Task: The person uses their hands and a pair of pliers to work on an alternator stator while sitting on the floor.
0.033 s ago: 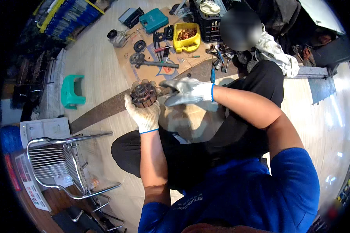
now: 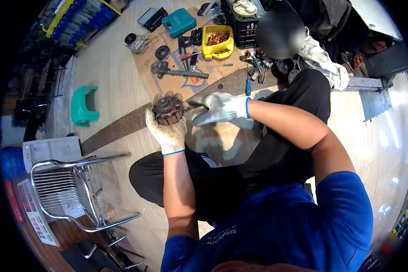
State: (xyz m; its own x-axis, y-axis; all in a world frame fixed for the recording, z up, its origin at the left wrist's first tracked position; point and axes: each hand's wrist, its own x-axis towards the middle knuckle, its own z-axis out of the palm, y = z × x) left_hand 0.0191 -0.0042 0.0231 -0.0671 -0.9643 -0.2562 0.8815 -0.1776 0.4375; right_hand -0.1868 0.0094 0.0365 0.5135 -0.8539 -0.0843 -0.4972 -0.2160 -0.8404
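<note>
Left hand [image 2: 167, 136], gloved, cups a dark, round, slotted metal part [image 2: 168, 110] from below just left of frame centre, fingers curled around its far side; right hand [image 2: 222, 108], gloved too, is partly open beside it, thumb apart from extended fingers that point at the part's right edge, contact impossible to tell. Upper centre, on flattened cardboard [image 2: 145, 81]: hammer [image 2: 186, 74] lying crosswise, yellow container [image 2: 207, 51] of copper-coloured scraps [image 2: 217, 38], teal case [image 2: 179, 22]. Green stool [image 2: 80, 106] stands at left.
</note>
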